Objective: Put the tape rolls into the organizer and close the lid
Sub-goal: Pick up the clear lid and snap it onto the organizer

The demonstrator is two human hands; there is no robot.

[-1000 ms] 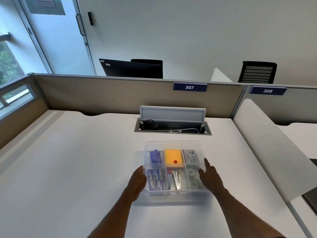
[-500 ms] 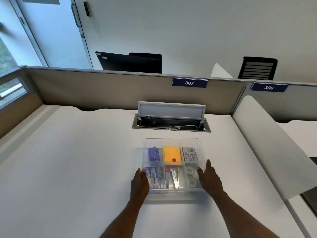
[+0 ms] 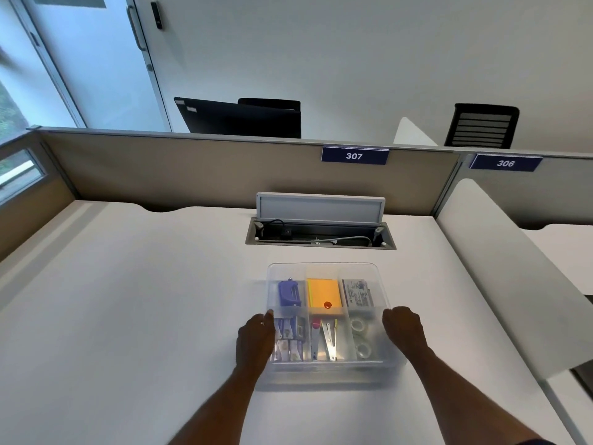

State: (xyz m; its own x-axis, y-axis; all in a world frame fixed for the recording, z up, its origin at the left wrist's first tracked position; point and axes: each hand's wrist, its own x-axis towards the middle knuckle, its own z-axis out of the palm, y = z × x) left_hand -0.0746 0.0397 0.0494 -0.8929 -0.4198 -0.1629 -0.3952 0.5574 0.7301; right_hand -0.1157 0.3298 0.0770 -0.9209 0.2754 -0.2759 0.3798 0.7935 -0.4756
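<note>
A clear plastic organizer (image 3: 324, 268) sits on the white desk, split into several compartments, with a translucent lid lying over it. Two clear tape rolls (image 3: 361, 337) lie in its near right compartment, seen through the lid. My left hand (image 3: 255, 340) rests against the organizer's left side with the thumb on the lid edge. My right hand (image 3: 402, 329) presses on the right side, fingers curled over the edge. Other compartments hold a blue stapler (image 3: 289, 293), an orange sticky pad (image 3: 323, 293), a staple box (image 3: 358, 293) and small metal tools (image 3: 325, 340).
An open cable hatch (image 3: 321, 234) with its raised flap lies in the desk just behind the organizer. A beige partition (image 3: 192, 168) with labels 307 and 306 runs along the back. A white divider panel (image 3: 513, 274) slants along the right side.
The organizer and both hands have drawn slightly nearer to me. My right hand's fingers have curled down over the right edge, and my left hand has shifted along the left side.
</note>
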